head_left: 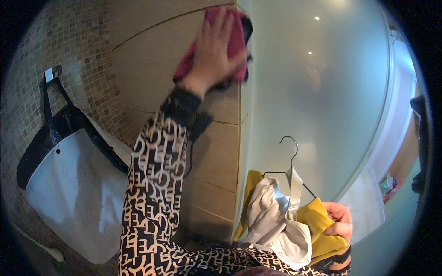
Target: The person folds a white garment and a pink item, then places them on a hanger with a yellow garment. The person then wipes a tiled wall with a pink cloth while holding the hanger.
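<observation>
My left hand [212, 55] reaches up in front of the tiled wall, with its back towards me and its fingers stretched over a maroon cloth item [238, 38] with black parts. Motion blurs this hand, and the cloth's underside is hidden. Low on the right, my right hand [340, 220] pinches the edge of a mustard-yellow garment [317, 224]. A black wire hanger with a metal hook [293, 143] rises out of this bundle. Over the hanger lies a pale grey bra [266, 210], with one strap looped near the hook and a cup hanging down.
A grey and black bag [76, 186] hangs by its straps from a hook [55, 72] on the mosaic wall [93, 62]. Large beige tiles [214, 151] end at a frosted glass panel [317, 103]. Small colourful items [390, 186] lie beyond the glass at far right.
</observation>
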Demonstrator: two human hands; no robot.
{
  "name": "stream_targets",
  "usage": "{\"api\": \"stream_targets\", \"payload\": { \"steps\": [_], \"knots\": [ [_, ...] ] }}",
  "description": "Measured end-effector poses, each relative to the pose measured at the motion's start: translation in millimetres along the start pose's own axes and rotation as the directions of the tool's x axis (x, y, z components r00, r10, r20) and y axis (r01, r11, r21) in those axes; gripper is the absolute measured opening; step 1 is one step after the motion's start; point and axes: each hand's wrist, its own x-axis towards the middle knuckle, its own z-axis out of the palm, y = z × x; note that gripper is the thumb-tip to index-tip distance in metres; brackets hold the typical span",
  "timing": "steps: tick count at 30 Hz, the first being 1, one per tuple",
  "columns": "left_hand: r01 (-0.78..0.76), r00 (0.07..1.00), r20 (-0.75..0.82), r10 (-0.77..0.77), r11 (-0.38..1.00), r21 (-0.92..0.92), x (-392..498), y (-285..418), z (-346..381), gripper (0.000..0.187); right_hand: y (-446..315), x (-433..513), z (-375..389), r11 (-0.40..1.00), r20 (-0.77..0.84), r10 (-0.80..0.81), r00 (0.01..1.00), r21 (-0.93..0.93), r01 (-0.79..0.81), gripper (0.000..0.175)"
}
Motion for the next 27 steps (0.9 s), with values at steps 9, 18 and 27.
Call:
{"api": "stream_targets", "payload": {
  "steps": [9,18,27],
  "knots": [
    [0.357,0.924,-0.169,-0.342,0.932,0.069,-8,-17,2,0.084,2,-7,-11,1.0,0.02,0.01,1.0,0.01,-0.01,0.07],
    [0.917,0.394,0.016,-0.919,0.392,-0.073,-388,142,5,0.084,9,2,-28,0.997,0.19,0.003,0.982,0.074,-0.017,0.073],
    [0.806,0.569,-0.055,-0.821,0.569,-0.162,-280,142,56,0.08,8,-7,-53,1.0,0.178,-0.003,0.984,-0.016,0.006,0.075]
  ]
}}
